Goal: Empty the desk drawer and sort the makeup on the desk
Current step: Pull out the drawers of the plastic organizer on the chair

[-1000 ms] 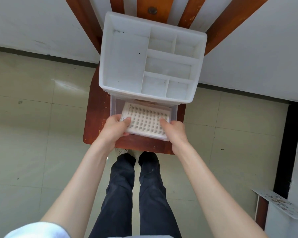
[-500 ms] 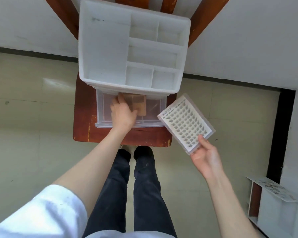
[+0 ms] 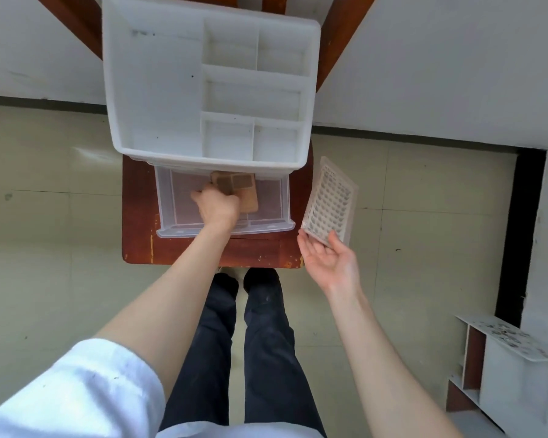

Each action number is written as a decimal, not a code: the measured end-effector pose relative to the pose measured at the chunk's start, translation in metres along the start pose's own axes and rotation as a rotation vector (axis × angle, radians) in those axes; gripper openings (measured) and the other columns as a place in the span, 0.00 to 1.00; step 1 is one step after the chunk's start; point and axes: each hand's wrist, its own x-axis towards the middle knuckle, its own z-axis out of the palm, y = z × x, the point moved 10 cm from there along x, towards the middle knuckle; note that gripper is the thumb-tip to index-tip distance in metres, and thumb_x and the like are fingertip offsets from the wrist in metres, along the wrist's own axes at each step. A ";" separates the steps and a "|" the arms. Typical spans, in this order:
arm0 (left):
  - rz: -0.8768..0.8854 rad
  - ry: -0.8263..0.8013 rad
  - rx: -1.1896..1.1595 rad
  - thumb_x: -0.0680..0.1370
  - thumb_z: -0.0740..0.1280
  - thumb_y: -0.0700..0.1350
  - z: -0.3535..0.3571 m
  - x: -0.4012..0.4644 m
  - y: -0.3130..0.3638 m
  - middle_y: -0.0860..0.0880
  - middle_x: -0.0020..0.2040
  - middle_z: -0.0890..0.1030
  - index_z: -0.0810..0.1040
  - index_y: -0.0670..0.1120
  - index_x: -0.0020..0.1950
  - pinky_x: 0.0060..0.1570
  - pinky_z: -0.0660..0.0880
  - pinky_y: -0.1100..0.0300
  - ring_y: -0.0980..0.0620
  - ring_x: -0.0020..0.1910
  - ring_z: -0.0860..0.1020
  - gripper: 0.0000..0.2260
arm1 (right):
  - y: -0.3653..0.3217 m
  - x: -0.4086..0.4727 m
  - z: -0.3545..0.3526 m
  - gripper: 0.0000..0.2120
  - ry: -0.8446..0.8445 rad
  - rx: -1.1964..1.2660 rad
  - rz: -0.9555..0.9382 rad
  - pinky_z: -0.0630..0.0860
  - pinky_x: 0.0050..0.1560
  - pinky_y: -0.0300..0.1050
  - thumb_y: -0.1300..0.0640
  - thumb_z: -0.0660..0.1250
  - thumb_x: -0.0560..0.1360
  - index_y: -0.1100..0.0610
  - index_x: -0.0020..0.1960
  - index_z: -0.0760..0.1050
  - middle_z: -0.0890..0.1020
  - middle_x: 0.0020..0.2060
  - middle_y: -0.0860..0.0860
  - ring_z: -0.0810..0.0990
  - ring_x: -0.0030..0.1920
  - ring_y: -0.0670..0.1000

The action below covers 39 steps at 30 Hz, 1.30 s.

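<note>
Drawer [image 3: 222, 213] juts open to the wooden desk's [image 3: 140, 222] front edge beneath the white organizer [image 3: 159, 90], where the left hand [image 3: 217, 207] grips a tan palette [image 3: 238, 188] inside it, while the right hand [image 3: 329, 260], now nearer the desk edge than 0.5 s earlier, pinches the gridded tray [image 3: 329, 205] over open floor.

Soft, even daylight, wide-angle view looking straight down.
A pale sheen sits on the floor tiles [image 3: 86, 153] at left, with only faint shadows anywhere. The white organizer [image 3: 159, 90] looks near washed out. The walls bow outward towards the frame edges, the near sleeve [image 3: 76, 390] is stretched and soft, and both hands are slightly blurred.
</note>
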 end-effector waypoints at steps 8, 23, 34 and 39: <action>-0.172 -0.192 -0.708 0.80 0.61 0.40 -0.033 -0.054 -0.041 0.46 0.45 0.79 0.72 0.39 0.58 0.53 0.74 0.55 0.51 0.44 0.78 0.08 | 0.013 -0.003 0.012 0.19 -0.048 0.040 0.068 0.59 0.72 0.58 0.61 0.56 0.80 0.71 0.67 0.61 0.67 0.67 0.69 0.62 0.71 0.65; -0.523 -0.166 -1.602 0.82 0.46 0.46 -0.045 -0.044 -0.095 0.35 0.67 0.69 0.61 0.39 0.72 0.70 0.57 0.43 0.38 0.68 0.67 0.20 | 0.041 -0.017 0.032 0.21 -0.075 0.209 0.170 0.59 0.72 0.57 0.59 0.51 0.82 0.72 0.70 0.59 0.67 0.68 0.66 0.63 0.71 0.62; -0.416 -0.301 -1.787 0.82 0.43 0.47 -0.055 -0.011 -0.030 0.36 0.63 0.74 0.61 0.40 0.71 0.70 0.56 0.40 0.41 0.67 0.69 0.21 | 0.036 0.004 0.088 0.22 -0.152 0.288 0.098 0.55 0.73 0.55 0.57 0.48 0.82 0.69 0.71 0.59 0.66 0.70 0.64 0.62 0.73 0.59; -0.388 -0.318 -1.773 0.82 0.42 0.47 -0.057 -0.009 -0.031 0.37 0.61 0.76 0.62 0.41 0.71 0.70 0.56 0.41 0.42 0.68 0.69 0.21 | 0.036 0.007 0.086 0.21 -0.161 0.265 0.080 0.59 0.72 0.55 0.57 0.48 0.83 0.68 0.71 0.61 0.71 0.66 0.64 0.67 0.70 0.60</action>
